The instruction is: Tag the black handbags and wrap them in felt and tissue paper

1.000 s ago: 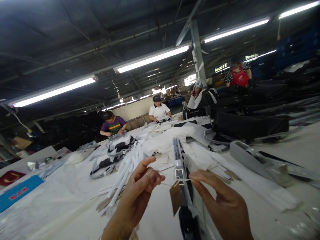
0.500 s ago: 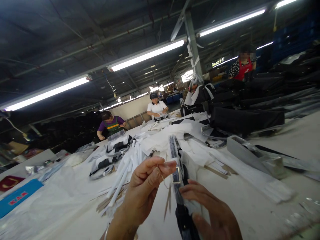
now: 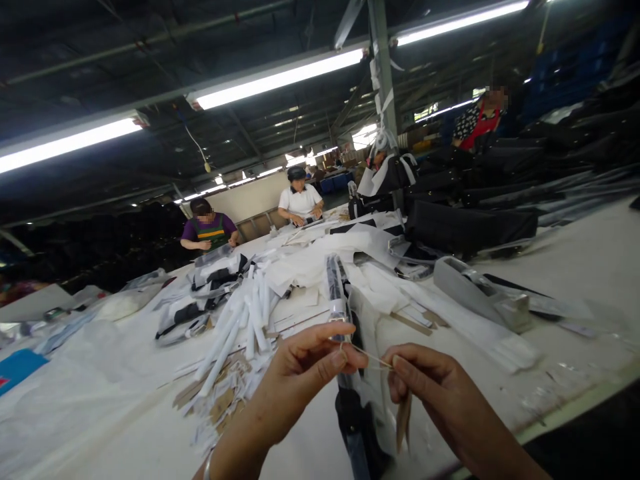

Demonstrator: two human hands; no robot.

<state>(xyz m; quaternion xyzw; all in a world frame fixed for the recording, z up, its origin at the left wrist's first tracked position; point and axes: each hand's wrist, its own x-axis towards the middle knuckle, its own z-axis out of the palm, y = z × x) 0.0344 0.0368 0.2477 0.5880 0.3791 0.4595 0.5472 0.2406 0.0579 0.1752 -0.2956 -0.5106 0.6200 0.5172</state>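
Note:
A thin pale string (image 3: 369, 355) is stretched between my two hands. My left hand (image 3: 305, 377) is closed on its left end, with the string looped at the fingertips. My right hand (image 3: 433, 383) pinches the other end between thumb and forefinger. Brown card tags (image 3: 403, 423) dangle below the right fingers. Under and between the hands lies a black bag (image 3: 356, 427), its strap (image 3: 334, 277) covered in clear wrap and running away from me. The left hand partly hides the metal buckle on this strap.
White tubes and paper scraps (image 3: 220, 350) lie left of the bag. Wrapped straps (image 3: 200, 303) are farther left, and a grey strap (image 3: 467, 293) is at right. Black bags (image 3: 470, 223) are piled behind. Two co-workers (image 3: 300, 200) sit at the table's far side; another stands back right.
My right hand has left the bag's side and now pinches the string, pulling it out to the right. The hanging tags have moved right with it. The view has shifted slightly.

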